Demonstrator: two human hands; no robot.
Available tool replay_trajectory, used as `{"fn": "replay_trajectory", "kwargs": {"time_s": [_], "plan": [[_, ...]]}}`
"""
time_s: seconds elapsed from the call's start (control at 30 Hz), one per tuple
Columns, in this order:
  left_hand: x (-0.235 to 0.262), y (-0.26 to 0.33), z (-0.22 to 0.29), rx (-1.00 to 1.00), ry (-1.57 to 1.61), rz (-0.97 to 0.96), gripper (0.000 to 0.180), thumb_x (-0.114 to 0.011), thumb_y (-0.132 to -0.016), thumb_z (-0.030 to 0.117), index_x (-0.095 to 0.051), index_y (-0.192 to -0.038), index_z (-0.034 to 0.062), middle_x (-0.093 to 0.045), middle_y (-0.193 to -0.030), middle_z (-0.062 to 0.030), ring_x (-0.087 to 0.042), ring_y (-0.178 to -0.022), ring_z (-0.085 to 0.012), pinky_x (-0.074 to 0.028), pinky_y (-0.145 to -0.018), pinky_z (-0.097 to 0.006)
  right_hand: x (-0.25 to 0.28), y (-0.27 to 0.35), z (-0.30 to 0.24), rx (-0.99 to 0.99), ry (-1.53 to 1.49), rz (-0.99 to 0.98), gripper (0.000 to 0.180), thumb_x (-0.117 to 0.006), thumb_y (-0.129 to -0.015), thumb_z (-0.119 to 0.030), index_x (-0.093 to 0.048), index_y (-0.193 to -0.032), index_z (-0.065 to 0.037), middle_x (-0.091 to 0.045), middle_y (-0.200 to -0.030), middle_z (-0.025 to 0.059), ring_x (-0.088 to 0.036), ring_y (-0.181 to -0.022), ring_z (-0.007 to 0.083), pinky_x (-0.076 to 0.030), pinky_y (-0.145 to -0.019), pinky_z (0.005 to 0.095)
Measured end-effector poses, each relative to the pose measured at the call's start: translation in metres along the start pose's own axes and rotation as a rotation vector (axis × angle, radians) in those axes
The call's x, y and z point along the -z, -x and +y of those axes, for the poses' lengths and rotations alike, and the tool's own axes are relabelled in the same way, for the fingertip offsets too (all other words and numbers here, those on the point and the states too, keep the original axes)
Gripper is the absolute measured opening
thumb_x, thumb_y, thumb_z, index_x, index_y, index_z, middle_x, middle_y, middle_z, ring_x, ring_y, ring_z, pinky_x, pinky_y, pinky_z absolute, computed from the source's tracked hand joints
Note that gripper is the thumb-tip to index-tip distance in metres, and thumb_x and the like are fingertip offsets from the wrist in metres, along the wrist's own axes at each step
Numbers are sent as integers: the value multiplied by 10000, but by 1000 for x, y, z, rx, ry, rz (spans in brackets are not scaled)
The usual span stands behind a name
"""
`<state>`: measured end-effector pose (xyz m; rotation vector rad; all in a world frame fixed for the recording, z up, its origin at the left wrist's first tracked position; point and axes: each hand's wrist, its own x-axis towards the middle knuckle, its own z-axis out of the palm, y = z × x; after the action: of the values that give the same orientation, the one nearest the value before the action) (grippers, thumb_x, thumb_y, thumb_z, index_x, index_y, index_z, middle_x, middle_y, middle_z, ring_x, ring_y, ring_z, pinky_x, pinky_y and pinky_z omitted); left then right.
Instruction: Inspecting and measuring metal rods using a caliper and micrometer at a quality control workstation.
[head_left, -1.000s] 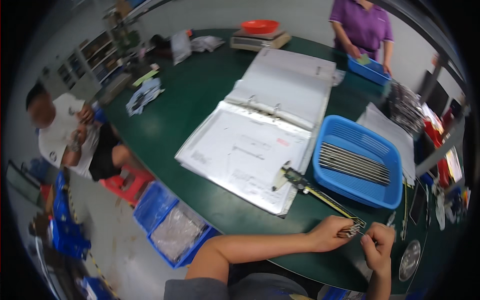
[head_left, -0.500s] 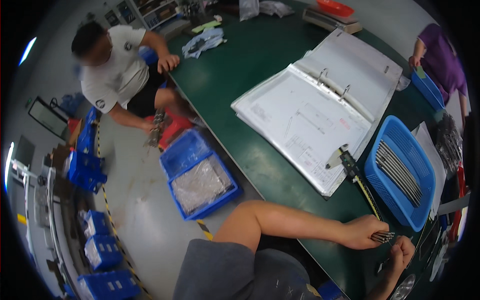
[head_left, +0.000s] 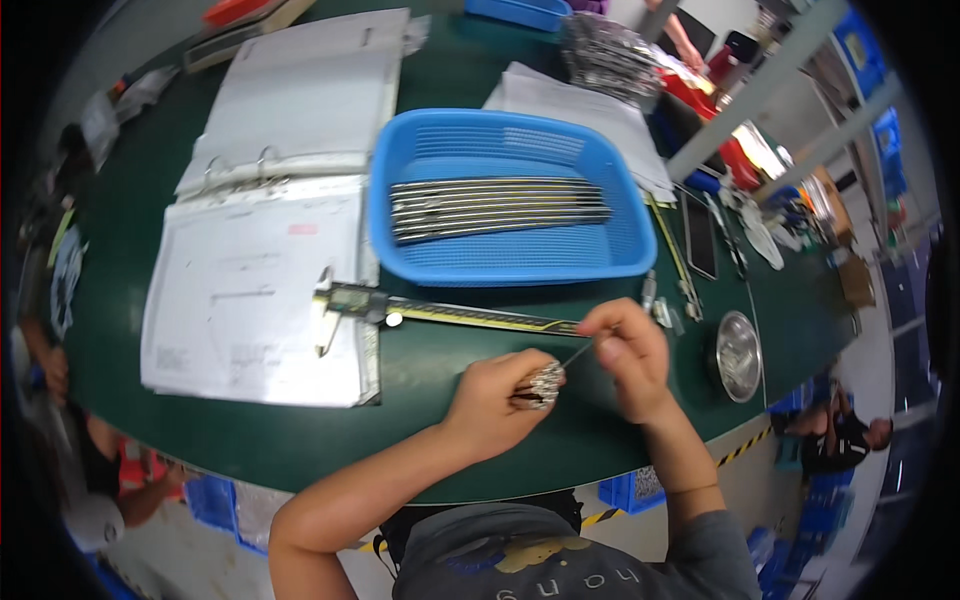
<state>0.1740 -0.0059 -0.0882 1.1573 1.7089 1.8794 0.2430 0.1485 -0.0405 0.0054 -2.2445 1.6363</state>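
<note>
Mostly, the left hand (head_left: pixel 497 402) hid the bundle of metal rods (head_left: pixel 542 388) it clutched; the right hand (head_left: pixel 637 368), pinching a thin pin (head_left: pixel 577 354), overlapped the caliper (head_left: pixel 460 312) near the blue basket (head_left: pixel 505 276).

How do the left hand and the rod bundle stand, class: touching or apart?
Touching: the head view shows the left hand wrapped around the rod bundle.

Bundle of shiny silver metal rods (head_left: pixel 541 386) bunched up in the left hand (head_left: pixel 497 402), just the ends poking out toward the right. Skinny grey metal pin (head_left: pixel 577 357) pinched in the right hand (head_left: pixel 634 365), slanting down-left, tip right by those ends, can't tell if touching.
</note>
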Motion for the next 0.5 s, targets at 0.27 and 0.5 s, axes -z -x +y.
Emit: {"fn": "replay_trajectory", "kwargs": {"time_s": [0.27, 0.5], "plan": [[5, 0, 4, 25, 9, 43, 125, -638, -723, 37, -552, -811, 15, -538, -638, -83, -520, -516, -158, -403, -477, -262, -4, -5, -18, 254, 244, 70, 72, -584, -788, -39, -562, -844, 1, -595, -671, 38, -526, -526, 56, -381, -457, 182], [5, -3, 7, -9, -77, 52, 146, -634, -751, 74, -502, -714, 23, -475, -563, -91, -450, -444, -189, -331, -420, -290, -6, -25, -39, 402, 329, -97, 68, -586, -758, -29, -550, -814, -14, -587, -661, 76, -565, -530, 191, -435, -486, 257]]}}
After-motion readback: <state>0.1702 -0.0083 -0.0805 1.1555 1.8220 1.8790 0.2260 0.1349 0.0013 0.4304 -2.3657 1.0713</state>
